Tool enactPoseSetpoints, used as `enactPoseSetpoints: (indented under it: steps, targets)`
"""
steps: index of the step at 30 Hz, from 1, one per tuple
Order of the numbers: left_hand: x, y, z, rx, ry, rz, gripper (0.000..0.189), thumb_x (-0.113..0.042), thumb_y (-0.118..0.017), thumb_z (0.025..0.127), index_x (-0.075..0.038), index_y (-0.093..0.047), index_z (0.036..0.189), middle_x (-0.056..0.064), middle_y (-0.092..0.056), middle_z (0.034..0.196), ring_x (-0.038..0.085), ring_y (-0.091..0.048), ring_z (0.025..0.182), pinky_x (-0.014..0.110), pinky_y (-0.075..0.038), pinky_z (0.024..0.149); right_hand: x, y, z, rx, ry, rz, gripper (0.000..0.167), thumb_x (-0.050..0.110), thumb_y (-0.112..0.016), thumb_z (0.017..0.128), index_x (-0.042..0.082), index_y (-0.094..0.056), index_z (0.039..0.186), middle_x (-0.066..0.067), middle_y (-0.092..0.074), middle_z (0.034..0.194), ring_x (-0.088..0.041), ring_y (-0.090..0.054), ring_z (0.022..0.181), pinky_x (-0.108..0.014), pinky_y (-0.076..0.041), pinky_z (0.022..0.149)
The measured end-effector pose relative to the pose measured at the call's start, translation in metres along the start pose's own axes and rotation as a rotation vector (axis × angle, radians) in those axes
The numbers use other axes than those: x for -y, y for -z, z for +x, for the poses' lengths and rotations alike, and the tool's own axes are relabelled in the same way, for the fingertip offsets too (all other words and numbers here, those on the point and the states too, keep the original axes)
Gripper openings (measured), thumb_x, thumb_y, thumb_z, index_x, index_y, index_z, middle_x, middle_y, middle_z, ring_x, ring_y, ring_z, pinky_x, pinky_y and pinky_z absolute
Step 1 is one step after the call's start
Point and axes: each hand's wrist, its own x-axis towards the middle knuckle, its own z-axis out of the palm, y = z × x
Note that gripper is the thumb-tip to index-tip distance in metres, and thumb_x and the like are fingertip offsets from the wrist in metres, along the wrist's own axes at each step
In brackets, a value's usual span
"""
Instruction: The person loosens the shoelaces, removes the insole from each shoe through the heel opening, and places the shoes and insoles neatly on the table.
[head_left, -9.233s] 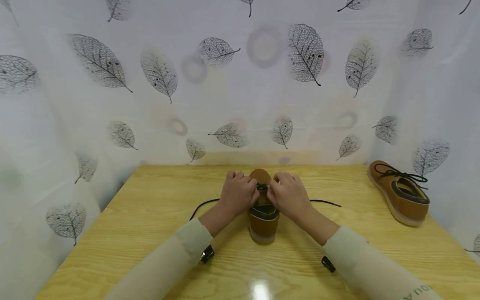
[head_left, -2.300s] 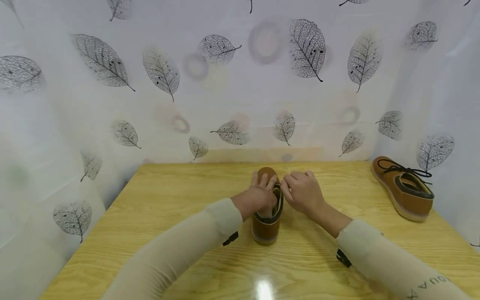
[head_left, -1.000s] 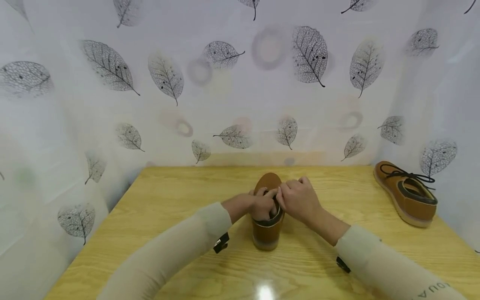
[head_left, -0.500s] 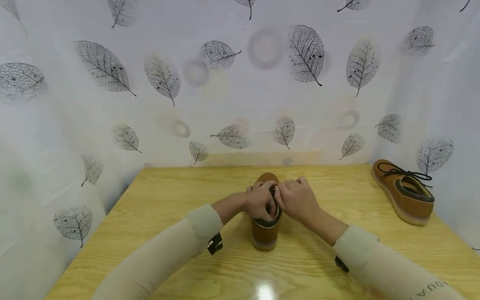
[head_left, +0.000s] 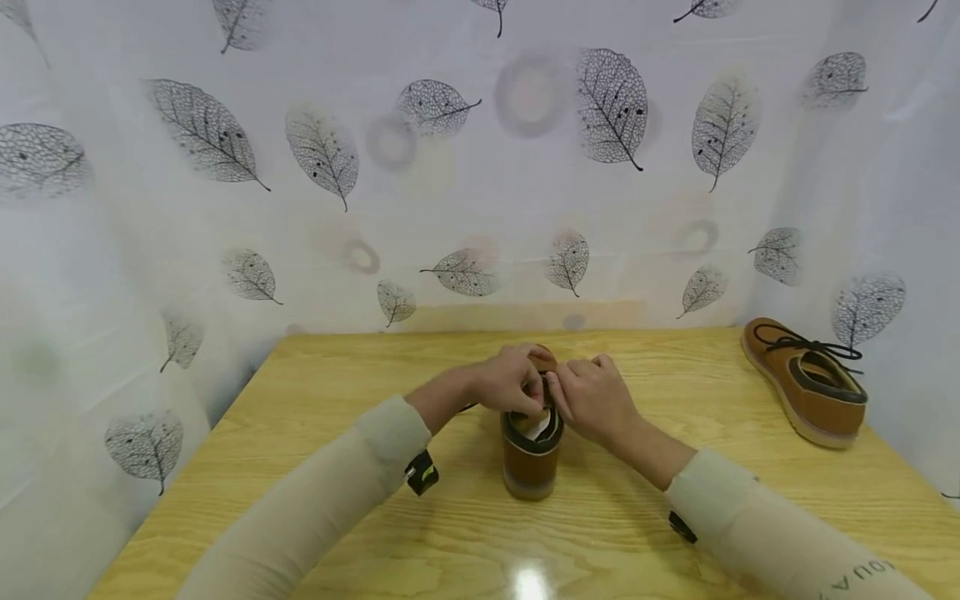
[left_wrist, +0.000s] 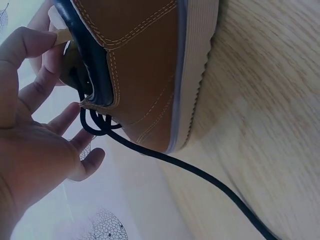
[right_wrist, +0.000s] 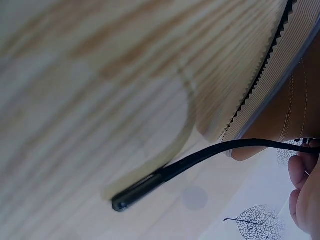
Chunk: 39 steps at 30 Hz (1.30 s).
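A brown leather shoe (head_left: 531,471) with a dark padded collar stands at the table's middle, heel toward me, toe mostly hidden behind the hands. My left hand (head_left: 506,379) arches over its opening. In the left wrist view, thumb and forefinger pinch a tan edge of the shoe's tongue (left_wrist: 63,36) just above the collar; the other fingers are spread beside the laces. My right hand (head_left: 596,400), fingers curled, lies against the shoe's right side at the lacing. It grips the black shoelace (right_wrist: 215,150), whose tipped end hangs out over the table in the right wrist view.
A second brown shoe (head_left: 810,383), its black laces tied in a bow, stands at the table's right back. The wooden table (head_left: 360,375) ends at a pale leaf-print curtain (head_left: 465,183). Black wrist cameras sit under both forearms.
Earlier both hands worked at the laces. The left hand then reached into the shoe's opening and has now risen up and forward out of it. The right hand has stayed at the lacing lately.
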Motion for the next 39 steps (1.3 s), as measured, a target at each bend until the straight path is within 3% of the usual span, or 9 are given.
enactPoseSetpoints:
  steps: [4, 8, 11, 14, 17, 19, 25, 31, 39]
  targets:
    - [0.0, 0.002, 0.001, -0.035, 0.019, -0.075, 0.017, -0.011, -0.065, 0.086, -0.008, -0.075, 0.072, 0.014, -0.067, 0.125, 0.028, -0.036, 0.145, 0.04, -0.033, 0.116, 0.0, 0.0, 0.0, 0.011, -0.015, 0.012, 0.048, 0.032, -0.025, 0.107, 0.011, -0.048, 0.071, 0.0, -0.045, 0.058, -0.021, -0.049, 0.049, -0.04, -0.04, 0.06]
    - [0.001, 0.006, 0.001, -0.077, 0.074, -0.213, 0.022, -0.007, -0.06, 0.09, -0.003, -0.074, 0.074, 0.013, -0.075, 0.093, 0.023, -0.035, 0.146, 0.033, -0.034, 0.115, 0.001, 0.001, 0.0, 0.032, -0.035, 0.028, 0.049, 0.034, -0.024, 0.108, 0.011, -0.05, 0.073, -0.001, -0.049, 0.06, -0.022, -0.053, 0.053, -0.04, -0.04, 0.061]
    - [0.003, 0.011, 0.0, -0.092, 0.141, -0.322, 0.024, -0.006, -0.057, 0.092, -0.002, -0.072, 0.074, 0.013, -0.074, 0.082, 0.022, -0.037, 0.144, 0.034, -0.033, 0.116, 0.001, 0.002, 0.001, 0.048, -0.045, 0.04, 0.049, 0.034, -0.024, 0.108, 0.01, -0.052, 0.076, -0.002, -0.052, 0.062, -0.023, -0.056, 0.056, -0.041, -0.041, 0.063]
    - [0.004, 0.013, -0.004, -0.072, 0.187, -0.357, 0.025, -0.009, -0.057, 0.091, -0.003, -0.072, 0.072, 0.014, -0.072, 0.112, 0.021, -0.04, 0.143, 0.036, -0.037, 0.112, 0.001, 0.003, 0.001, 0.06, -0.052, 0.05, 0.045, 0.033, -0.027, 0.107, 0.011, -0.052, 0.077, -0.002, -0.051, 0.064, -0.023, -0.056, 0.057, -0.041, -0.041, 0.064]
    - [0.002, 0.014, -0.008, -0.029, 0.197, -0.364, 0.025, -0.011, -0.057, 0.091, -0.001, -0.074, 0.077, 0.013, -0.055, 0.144, 0.021, -0.038, 0.145, 0.037, -0.04, 0.11, 0.001, 0.003, 0.001, 0.068, -0.053, 0.056, 0.039, 0.03, -0.034, 0.105, 0.011, -0.052, 0.077, -0.001, -0.05, 0.063, -0.022, -0.054, 0.056, -0.04, -0.041, 0.063]
    - [0.001, 0.014, -0.01, -0.009, 0.169, -0.365, 0.026, -0.012, -0.055, 0.092, 0.003, -0.075, 0.083, 0.014, -0.05, 0.149, 0.022, -0.036, 0.146, 0.036, -0.039, 0.111, 0.001, 0.003, 0.001, 0.073, -0.053, 0.058, 0.036, 0.029, -0.038, 0.104, 0.011, -0.053, 0.077, -0.001, -0.051, 0.064, -0.021, -0.054, 0.056, -0.039, -0.041, 0.063]
    - [-0.009, 0.009, -0.014, -0.003, 0.01, -0.117, 0.021, -0.026, -0.067, 0.091, -0.008, -0.079, 0.091, 0.015, -0.053, 0.145, 0.027, -0.037, 0.145, 0.04, -0.034, 0.115, 0.001, 0.005, 0.0, 0.084, -0.052, 0.062, 0.032, 0.027, -0.041, 0.103, 0.01, -0.057, 0.081, -0.002, -0.056, 0.067, -0.021, -0.057, 0.059, -0.04, -0.042, 0.064]
    - [-0.023, 0.0, -0.024, 0.024, 0.078, 0.162, 0.03, -0.049, -0.081, 0.078, -0.024, -0.077, 0.093, 0.007, -0.032, 0.161, 0.035, -0.026, 0.145, 0.058, -0.025, 0.11, 0.001, 0.005, 0.0, 0.113, -0.061, 0.054, 0.03, 0.027, -0.042, 0.103, 0.009, -0.061, 0.087, -0.002, -0.06, 0.07, -0.022, -0.061, 0.063, -0.041, -0.043, 0.067]
    - [-0.022, 0.0, -0.026, 0.035, 0.077, 0.217, 0.023, -0.049, -0.079, 0.081, -0.029, -0.077, 0.091, 0.005, -0.032, 0.161, 0.033, -0.027, 0.144, 0.058, -0.027, 0.11, 0.001, 0.005, 0.001, 0.103, -0.051, 0.053, 0.029, 0.027, -0.044, 0.102, 0.01, -0.06, 0.085, -0.002, -0.059, 0.069, -0.021, -0.059, 0.062, -0.041, -0.043, 0.066]
